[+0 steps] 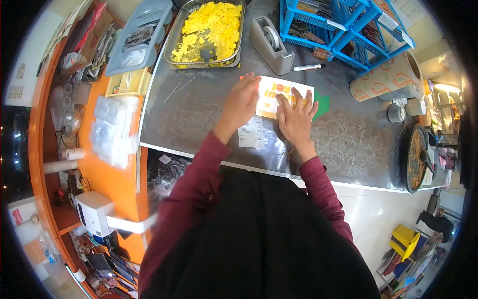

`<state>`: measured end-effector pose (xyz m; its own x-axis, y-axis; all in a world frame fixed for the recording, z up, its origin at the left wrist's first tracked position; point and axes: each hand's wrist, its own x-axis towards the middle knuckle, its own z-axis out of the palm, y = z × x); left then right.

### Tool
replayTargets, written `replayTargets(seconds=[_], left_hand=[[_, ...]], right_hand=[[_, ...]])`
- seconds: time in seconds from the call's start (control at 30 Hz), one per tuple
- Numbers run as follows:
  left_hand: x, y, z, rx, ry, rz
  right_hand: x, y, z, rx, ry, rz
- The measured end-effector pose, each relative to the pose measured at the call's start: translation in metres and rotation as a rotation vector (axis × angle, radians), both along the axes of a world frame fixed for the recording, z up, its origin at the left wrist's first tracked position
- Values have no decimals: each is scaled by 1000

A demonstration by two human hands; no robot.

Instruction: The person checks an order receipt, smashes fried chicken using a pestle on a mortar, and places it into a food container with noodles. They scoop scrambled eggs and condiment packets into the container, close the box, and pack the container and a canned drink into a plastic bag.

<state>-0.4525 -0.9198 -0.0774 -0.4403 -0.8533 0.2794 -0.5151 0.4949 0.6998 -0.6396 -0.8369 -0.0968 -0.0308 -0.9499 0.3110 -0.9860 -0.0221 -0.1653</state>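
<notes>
A small white cardboard box [270, 91] with orange and yellow print lies on the dark metal worktop. My left hand [240, 104] grips its left end, the fingers close together over a red-orange edge. Across the right part of the print, my right hand [297, 115] rests with fingers spread, pressing on the top. A green piece [322, 105] sticks out past the right end; whether it belongs to the box I cannot tell. Just below the box, a printed paper receipt [250, 133] lies flat between my wrists.
Behind stand a metal tray [167, 56] of yellow food, a grey tape dispenser [271, 47], a marker [308, 67] and blue wire-like racks [343, 37]. To the right are a large printed roll [381, 82] and a round pan [416, 159]. Plastic bags [114, 129] lie on the orange counter.
</notes>
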Motion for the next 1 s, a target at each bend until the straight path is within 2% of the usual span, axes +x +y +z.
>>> replayTargets(seconds=[0.03,0.13,0.27,0.37,0.43,0.47,0.53,0.6,0.77,0.93,1.0], left_hand=[[-15,-4,-15,-111,-85,-1],[-45,8,-33,-185,-354,109],[-45,12,-44,113,-36,38],[-42,5,-56,246,126,-11],[-41,0,-63,421,274,-20],[-41,-3,-66,419,262,-31],[-40,-7,-68,415,237,-53],[-43,-4,-63,386,150,33],[-44,-11,-47,420,62,110],[-39,-22,-36,414,82,99],[-37,-22,-22,418,8,95]], right_hand=[[0,0,-1,-24,16,-5],[4,-1,3,-76,-20,-67],[-1,-9,-21,-127,-134,-463],[-10,-10,-17,-16,-612,-459],[-25,-10,-23,28,-600,-455],[-33,-10,-26,51,-594,-450],[-55,-12,-27,114,-845,-382],[-72,-13,-33,136,-1105,-325],[-82,-20,-43,74,-962,-289],[-78,-18,4,228,-842,-385],[-77,-19,15,289,-766,-430]])
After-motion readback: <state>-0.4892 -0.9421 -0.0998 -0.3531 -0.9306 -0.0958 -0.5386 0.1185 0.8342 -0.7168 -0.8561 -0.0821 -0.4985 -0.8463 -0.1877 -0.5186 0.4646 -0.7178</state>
